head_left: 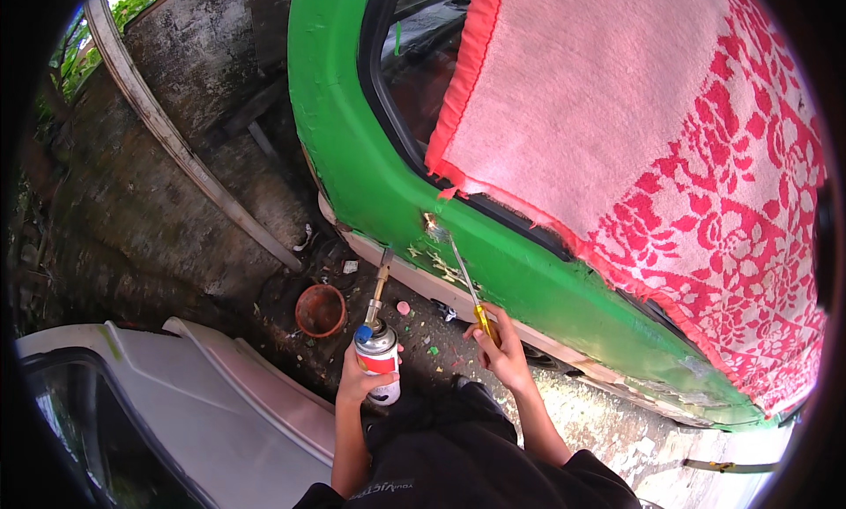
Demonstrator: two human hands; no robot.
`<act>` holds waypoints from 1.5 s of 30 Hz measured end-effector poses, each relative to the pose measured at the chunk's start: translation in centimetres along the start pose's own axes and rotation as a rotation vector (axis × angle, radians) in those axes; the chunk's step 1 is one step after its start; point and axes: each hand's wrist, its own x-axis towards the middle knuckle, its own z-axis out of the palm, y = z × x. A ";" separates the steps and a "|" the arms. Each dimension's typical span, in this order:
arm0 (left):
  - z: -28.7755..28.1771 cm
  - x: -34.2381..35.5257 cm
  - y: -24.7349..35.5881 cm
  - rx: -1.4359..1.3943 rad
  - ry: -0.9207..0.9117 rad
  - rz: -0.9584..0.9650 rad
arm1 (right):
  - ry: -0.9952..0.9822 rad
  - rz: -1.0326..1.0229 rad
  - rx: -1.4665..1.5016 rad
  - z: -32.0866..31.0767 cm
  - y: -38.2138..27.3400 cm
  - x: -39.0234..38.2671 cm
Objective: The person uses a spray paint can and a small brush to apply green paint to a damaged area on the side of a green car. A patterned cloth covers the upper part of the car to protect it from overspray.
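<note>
My left hand (363,381) is closed around a white, red and silver gas canister (381,394) topped by a blowtorch head with a blue knob (363,333) and a metal nozzle that points up toward the green vehicle panel (361,156). Whether a flame is burning, I cannot tell. My right hand (502,355) grips the yellow handle of a screwdriver (467,275), whose long metal shaft reaches to a scraped patch (432,227) below the window. Loose, pale flakes of paint show just under that patch.
A pink floral cloth (582,86) drapes over the green vehicle's window. A white vehicle body (220,403) lies at the lower left. A terracotta pot (320,309) and litter sit between them. A long curved rail (176,134) leans at the left near a stained wall (194,24).
</note>
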 end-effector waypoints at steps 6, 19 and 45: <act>-2.7 -1.4 0.7 0.002 0.116 0.069 | 0.145 -0.098 -0.250 0.8 1.1 0.7; -2.9 -3.2 -0.2 0.008 0.303 0.077 | 0.176 0.116 0.300 3.2 -1.3 2.4; -1.7 -2.3 -0.4 0.000 0.223 0.079 | 0.256 0.095 0.205 3.8 -1.0 1.6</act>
